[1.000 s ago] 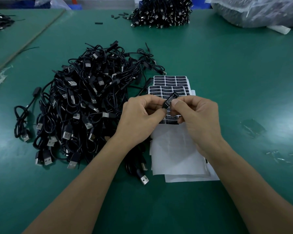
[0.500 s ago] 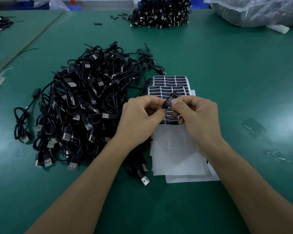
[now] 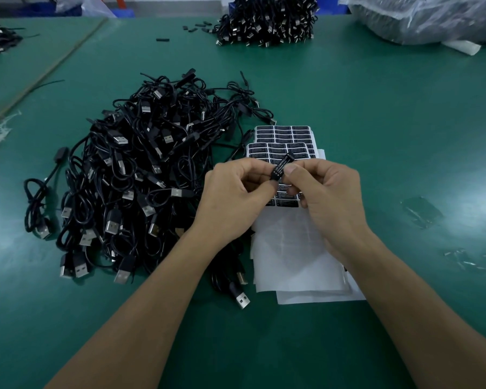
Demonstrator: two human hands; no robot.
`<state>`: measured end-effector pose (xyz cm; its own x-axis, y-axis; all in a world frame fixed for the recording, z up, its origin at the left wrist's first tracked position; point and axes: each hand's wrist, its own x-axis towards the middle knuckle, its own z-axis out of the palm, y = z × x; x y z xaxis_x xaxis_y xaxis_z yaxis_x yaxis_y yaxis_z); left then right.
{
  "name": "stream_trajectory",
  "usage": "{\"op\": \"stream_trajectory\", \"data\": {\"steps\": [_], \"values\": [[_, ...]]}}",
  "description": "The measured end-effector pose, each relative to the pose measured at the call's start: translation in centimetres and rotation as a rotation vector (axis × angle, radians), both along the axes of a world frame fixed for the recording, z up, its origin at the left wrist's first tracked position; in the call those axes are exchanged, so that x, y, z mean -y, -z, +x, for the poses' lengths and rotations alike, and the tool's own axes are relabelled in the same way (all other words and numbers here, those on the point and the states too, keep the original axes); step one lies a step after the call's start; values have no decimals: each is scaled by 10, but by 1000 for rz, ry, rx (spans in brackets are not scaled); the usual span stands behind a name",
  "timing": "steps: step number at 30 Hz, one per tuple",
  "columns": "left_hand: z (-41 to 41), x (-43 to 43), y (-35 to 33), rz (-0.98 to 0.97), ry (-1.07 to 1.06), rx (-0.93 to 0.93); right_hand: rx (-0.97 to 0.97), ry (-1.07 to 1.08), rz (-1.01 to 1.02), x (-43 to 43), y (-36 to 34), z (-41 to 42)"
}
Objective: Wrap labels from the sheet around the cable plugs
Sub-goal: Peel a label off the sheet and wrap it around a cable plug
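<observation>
plug (image 3: 288, 158) is pinched between both hands: left hand (image 3: 236, 197) and right hand (image 3: 328, 197) together, just above the sheet (image 3: 281, 148). no real shift vs a sec ago, so the label (image 3: 279, 172) is prob. still being pressed round it – wrap not done. pile (image 3: 141, 175) waits at left on table (image 3: 376, 108).

my table, seen from above

cable pile (image 3: 141, 175) lies left of the label sheets (image 3: 286, 141); my hands (image 3: 281, 200) are over the sheets.
</observation>
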<state>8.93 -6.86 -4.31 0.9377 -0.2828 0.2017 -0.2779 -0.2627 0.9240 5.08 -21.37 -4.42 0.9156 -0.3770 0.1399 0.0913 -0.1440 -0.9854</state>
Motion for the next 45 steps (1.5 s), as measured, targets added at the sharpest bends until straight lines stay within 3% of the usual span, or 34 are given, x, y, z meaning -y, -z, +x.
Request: {"op": "stream_trajectory", "data": {"steps": [45], "values": [[-1,-1,-1,-11,19,1,-2,53,-28,-3,1,0]]}}
